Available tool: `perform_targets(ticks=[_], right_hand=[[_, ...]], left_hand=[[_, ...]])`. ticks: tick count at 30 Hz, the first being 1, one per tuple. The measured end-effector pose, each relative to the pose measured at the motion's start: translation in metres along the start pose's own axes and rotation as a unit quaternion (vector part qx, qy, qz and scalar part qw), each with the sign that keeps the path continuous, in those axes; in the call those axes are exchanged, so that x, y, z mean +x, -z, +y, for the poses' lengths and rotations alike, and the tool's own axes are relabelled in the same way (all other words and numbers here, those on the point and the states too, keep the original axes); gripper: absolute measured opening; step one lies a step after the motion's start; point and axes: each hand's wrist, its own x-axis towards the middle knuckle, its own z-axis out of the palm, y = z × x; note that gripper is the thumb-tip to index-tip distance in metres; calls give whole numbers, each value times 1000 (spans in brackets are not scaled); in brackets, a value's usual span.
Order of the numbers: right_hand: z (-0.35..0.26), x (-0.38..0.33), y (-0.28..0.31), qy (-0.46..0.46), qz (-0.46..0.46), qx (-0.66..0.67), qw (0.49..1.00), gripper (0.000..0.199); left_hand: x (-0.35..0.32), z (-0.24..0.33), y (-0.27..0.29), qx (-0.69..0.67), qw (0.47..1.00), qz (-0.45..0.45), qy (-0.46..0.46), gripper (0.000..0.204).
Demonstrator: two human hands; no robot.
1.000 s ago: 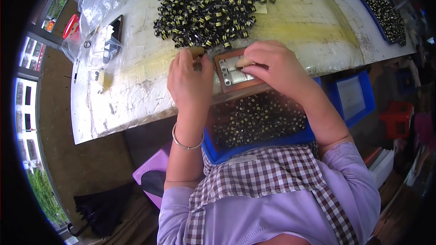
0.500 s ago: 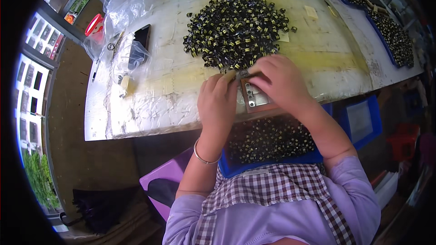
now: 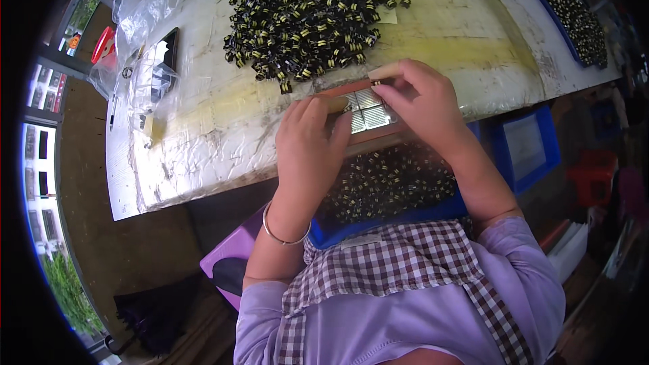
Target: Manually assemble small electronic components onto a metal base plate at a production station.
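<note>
A reddish-brown board with a ridged metal plate (image 3: 368,118) lies at the table's front edge, between my hands. My left hand (image 3: 307,132) is closed at the plate's left end, thumb and forefinger together; whatever is between them is too small to make out. Over the far right corner of the plate, my right hand (image 3: 426,98) pinches a small black-and-yellow piece (image 3: 376,83) between thumb and forefinger. Just beyond the board rises a large heap of similar small black-and-yellow pieces (image 3: 311,17), looking like little coiled or banded parts.
A blue tray (image 3: 323,235) of small pieces sits below the table edge against my apron. Clear plastic bags (image 3: 145,0) and a dark phone-like slab (image 3: 173,47) lie at the left. Another blue tray (image 3: 556,20) with pieces stands far right. An empty-looking blue frame (image 3: 500,152) is lower right.
My hands have moved apart, uncovering more of the metal plate; before, their fingers met at its far side. The whole view has shifted, so the heap appears higher and further left.
</note>
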Motion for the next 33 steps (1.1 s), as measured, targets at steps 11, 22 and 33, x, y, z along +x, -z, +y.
perform_targets(ticks=[11, 22, 33], right_hand=[[9, -5, -2, 96, 69, -17, 993, 23], [4, -8, -3, 19, 30, -6, 999, 21], [8, -7, -7, 79, 29, -45, 995, 19]], left_hand=[[3, 10, -8, 1, 998, -33, -53, 16], [-4, 9, -12, 1, 1000, -9, -21, 11], [-7, 9, -18, 24, 998, 23, -46, 11]])
